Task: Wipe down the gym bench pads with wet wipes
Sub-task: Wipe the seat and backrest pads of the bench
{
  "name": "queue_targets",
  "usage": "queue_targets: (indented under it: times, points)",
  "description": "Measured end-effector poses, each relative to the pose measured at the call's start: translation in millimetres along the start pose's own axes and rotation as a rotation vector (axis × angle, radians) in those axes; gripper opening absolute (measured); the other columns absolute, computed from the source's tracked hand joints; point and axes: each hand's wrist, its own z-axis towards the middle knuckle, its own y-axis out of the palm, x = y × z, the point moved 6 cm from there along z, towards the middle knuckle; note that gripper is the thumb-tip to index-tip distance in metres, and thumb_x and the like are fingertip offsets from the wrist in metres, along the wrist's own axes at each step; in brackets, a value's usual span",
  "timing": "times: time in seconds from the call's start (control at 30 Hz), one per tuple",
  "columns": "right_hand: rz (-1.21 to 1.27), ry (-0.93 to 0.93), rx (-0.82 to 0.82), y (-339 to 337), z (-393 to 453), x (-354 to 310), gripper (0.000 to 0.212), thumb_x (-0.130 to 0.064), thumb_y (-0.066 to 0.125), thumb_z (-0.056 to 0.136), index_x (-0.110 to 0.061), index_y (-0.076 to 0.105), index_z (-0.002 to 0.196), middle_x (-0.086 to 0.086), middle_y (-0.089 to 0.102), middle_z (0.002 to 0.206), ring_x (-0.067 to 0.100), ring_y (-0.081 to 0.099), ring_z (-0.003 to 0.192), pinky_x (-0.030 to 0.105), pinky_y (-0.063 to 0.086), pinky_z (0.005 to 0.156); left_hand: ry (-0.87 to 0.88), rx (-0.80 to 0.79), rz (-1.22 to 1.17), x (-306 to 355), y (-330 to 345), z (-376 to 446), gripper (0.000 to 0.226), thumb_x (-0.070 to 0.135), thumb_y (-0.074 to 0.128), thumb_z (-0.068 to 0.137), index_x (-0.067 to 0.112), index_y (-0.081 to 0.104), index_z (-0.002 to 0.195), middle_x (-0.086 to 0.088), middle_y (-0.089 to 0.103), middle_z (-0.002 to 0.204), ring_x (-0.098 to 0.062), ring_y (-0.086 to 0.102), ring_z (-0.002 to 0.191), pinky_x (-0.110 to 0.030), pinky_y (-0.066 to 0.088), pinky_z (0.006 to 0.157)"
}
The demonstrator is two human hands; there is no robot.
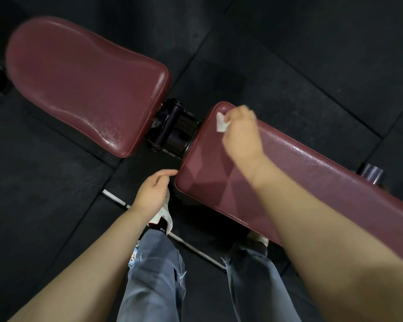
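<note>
The floor [312, 43] is covered in dark rubber tiles, and open floor is seen on every side of the bench. Two maroon pads are mounted in line, separated by a gap in which the black hinge [172, 126] is exposed. The back pad [312, 182] runs from centre to the right edge of the view; its far edge is glossy, and its near left corner is rounded. The seat pad [79, 82] lies to the upper left, wider at its hinge end, apart from the back pad. A metal bar [196, 248] of the frame lies on the floor under the near edge of the back pad. The right hand [241, 133] is placed on the back pad near its far left corner, with a white wipe [221, 123] pinched under curled fingers against the pad. The left hand [153, 191] is held just beside the near left corner, its fingers loosely curled and nothing held; contact with the pad cannot be told.
</note>
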Motion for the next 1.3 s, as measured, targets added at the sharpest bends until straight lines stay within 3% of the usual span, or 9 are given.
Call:
queue_targets:
  times: [0.13,0.23,0.33,0.47,0.6,0.93,1.03,1.17,1.3]
  points:
    - [-0.04,-0.62,-0.624,63.9,-100.6,-100.1,0.022,-0.004,0.051,0.085,-0.001,0.067,0.1,0.02,0.064,0.102,0.035,0.059,0.093,0.041,0.05,0.08,-0.048,0.044,-0.114,4.6,2.8,2.1,0.039,0.013,0.035,0.096,0.017,0.07,0.113,0.001,0.069,0.115,-0.014,0.06,0.114,-0.028,0.046,0.098]
    - [-0.173,-0.97,-0.775,76.6,-129.6,-102.7,0.019,-0.006,0.052,0.089,-0.003,0.066,0.101,0.015,0.062,0.102,0.032,0.057,0.095,0.037,0.049,0.074,-0.086,0.036,-0.159,5.1,0.1,7.0,0.043,0.016,0.031,0.096,0.015,0.066,0.121,-0.002,0.068,0.119,-0.015,0.058,0.118,-0.025,0.043,0.092]
    - [-0.188,-0.864,-0.576,60.6,-64.1,-84.2,0.016,-0.003,0.051,0.087,-0.003,0.065,0.093,0.016,0.061,0.094,0.034,0.055,0.086,0.04,0.049,0.071,-0.088,0.032,-0.134,2.3,-10.1,10.8,0.047,0.031,0.034,0.088,0.018,0.066,0.12,0.002,0.07,0.115,-0.014,0.058,0.119,-0.034,0.041,0.107]
    - [-0.201,-0.344,-0.293,14.5,51.9,-20.6,0.018,-0.003,0.051,0.09,0.0,0.062,0.103,0.021,0.056,0.109,0.038,0.051,0.101,0.038,0.039,0.075,-0.092,-0.014,-0.102,-5.2,-10.3,8.5,0.046,0.025,0.03,0.092,0.02,0.064,0.123,0.003,0.065,0.124,-0.012,0.053,0.125,-0.034,0.036,0.111]
    - [-0.144,0.15,-0.17,5.7,64.2,27.7,0.028,0.002,0.054,0.086,-0.003,0.062,0.112,0.017,0.055,0.118,0.035,0.052,0.109,0.036,0.043,0.086,-0.129,-0.018,-0.153,-9.1,-3.6,5.0,0.044,0.015,0.027,0.1,0.015,0.062,0.127,-0.004,0.064,0.126,-0.018,0.053,0.125,-0.03,0.037,0.102]
    - [-0.01,-0.1,0.01,1.3,41.6,-7.3,0.036,0.022,0.046,0.064,-0.003,0.06,0.086,0.014,0.06,0.082,0.032,0.053,0.076,0.028,0.031,0.072,-0.157,-0.03,-0.195,-2.2,-2.9,-1.4,0.047,0.012,0.023,0.101,0.006,0.056,0.134,-0.011,0.059,0.133,-0.023,0.052,0.126,-0.03,0.038,0.102]
    - [-0.001,-0.108,-0.114,14.7,37.4,-34.9,0.031,0.014,0.049,0.066,-0.004,0.06,0.089,0.017,0.063,0.086,0.035,0.056,0.08,0.035,0.034,0.07,-0.168,-0.019,-0.203,-5.8,-7.2,0.7,0.045,0.015,0.027,0.1,0.011,0.059,0.131,-0.006,0.061,0.131,-0.021,0.055,0.124,-0.03,0.038,0.1]
    - [-0.118,-0.397,-0.468,70.1,-30.1,-99.2,0.029,0.001,0.051,0.081,-0.004,0.056,0.11,0.018,0.063,0.107,0.037,0.058,0.099,0.041,0.04,0.085,-0.173,0.005,-0.222,-5.2,-13.5,0.9,0.042,0.017,0.028,0.1,0.013,0.061,0.127,-0.004,0.063,0.125,-0.019,0.058,0.117,-0.03,0.04,0.097]
    - [-0.076,-0.466,-0.533,88.1,-92.7,-127.0,0.03,-0.003,0.051,0.087,0.0,0.056,0.116,0.017,0.063,0.106,0.036,0.057,0.099,0.04,0.036,0.086,-0.172,0.044,-0.247,-5.3,-28.4,-3.6,0.034,0.017,0.035,0.097,0.023,0.066,0.11,-0.004,0.067,0.117,-0.016,0.062,0.109,-0.029,0.048,0.09]
